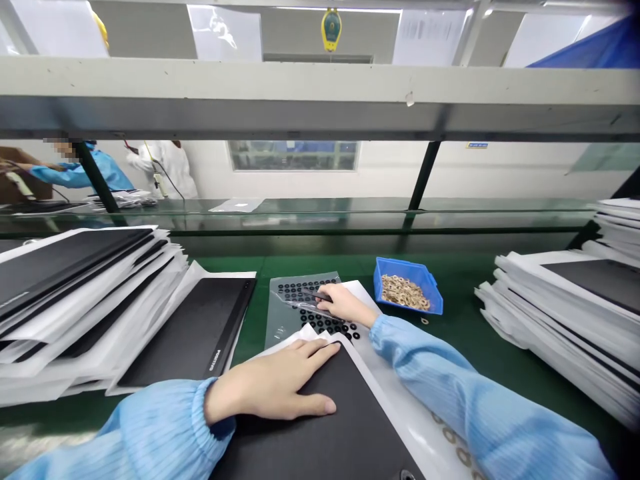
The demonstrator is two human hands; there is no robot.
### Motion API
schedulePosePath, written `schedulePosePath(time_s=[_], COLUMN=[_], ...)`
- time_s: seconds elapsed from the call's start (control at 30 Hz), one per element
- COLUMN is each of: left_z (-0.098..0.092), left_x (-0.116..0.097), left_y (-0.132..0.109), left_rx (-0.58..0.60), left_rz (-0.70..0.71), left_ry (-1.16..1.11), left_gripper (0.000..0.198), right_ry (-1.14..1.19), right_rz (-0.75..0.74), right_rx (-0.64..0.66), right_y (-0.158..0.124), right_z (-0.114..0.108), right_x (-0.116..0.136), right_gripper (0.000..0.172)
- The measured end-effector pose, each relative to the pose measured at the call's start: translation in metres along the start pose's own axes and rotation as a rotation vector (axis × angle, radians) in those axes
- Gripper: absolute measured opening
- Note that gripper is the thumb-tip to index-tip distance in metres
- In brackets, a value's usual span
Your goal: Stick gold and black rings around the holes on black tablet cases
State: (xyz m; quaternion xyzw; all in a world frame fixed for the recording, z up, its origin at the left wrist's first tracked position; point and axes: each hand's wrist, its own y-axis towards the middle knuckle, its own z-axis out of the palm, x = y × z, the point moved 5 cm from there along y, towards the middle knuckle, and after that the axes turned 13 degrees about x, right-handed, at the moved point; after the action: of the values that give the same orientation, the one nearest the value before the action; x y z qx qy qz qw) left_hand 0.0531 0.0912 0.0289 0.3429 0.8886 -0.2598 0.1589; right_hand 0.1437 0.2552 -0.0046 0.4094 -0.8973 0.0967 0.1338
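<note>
My left hand (285, 380) lies with fingers stretched out on a black laptop-lid-like panel (350, 427), which rests on white sheets. A round metallic ring shows at the panel's lower edge. Farther off, my right hand (347, 303) is closed around dark, slim tweezers (319, 295), which point left. Their tip is over a clear sheet (283, 320) carrying rows of small black rings (310, 321). Whether the tip touches a ring I cannot tell. Behind my right wrist stands a blue bin (435, 297) full of small tan rings (403, 292).
To the left lies a tall stack of black panels (65, 260) interleaved with white sheets, beside a single lettered panel (193, 327). Another stack (565, 320) is on the right. A shelf beam (320, 83) crosses above the green table (460, 340). Co-workers (167, 167) are beyond.
</note>
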Motion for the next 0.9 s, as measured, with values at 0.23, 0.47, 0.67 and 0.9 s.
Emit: schedulePosePath(time_s=[0.23, 0.47, 0.67, 0.9], left_z=[0.0, -0.002, -0.014, -0.026], left_x=[-0.002, -0.001, 0.011, 0.059], left_y=[-0.001, -0.001, 0.003, 0.028], left_rx=[-0.004, -0.021, -0.288, -0.437], left_rz=[0.001, 0.012, -0.031, -0.258], left_ry=[-0.013, -0.017, -0.085, -0.201], left_gripper=[0.076, 0.07, 0.038, 0.029], right_ry=[0.02, 0.017, 0.044, 0.015], right_rz=[0.097, 0.008, -0.109, -0.109], right_rx=[-0.048, -0.031, 0.119, 0.209], right_y=[0.019, 0.011, -0.002, -0.014], right_z=[-0.006, -0.01, -0.002, 0.002], right_x=[-0.021, -0.007, 0.006, 0.007], right_gripper=[0.028, 0.027, 0.023, 0.021])
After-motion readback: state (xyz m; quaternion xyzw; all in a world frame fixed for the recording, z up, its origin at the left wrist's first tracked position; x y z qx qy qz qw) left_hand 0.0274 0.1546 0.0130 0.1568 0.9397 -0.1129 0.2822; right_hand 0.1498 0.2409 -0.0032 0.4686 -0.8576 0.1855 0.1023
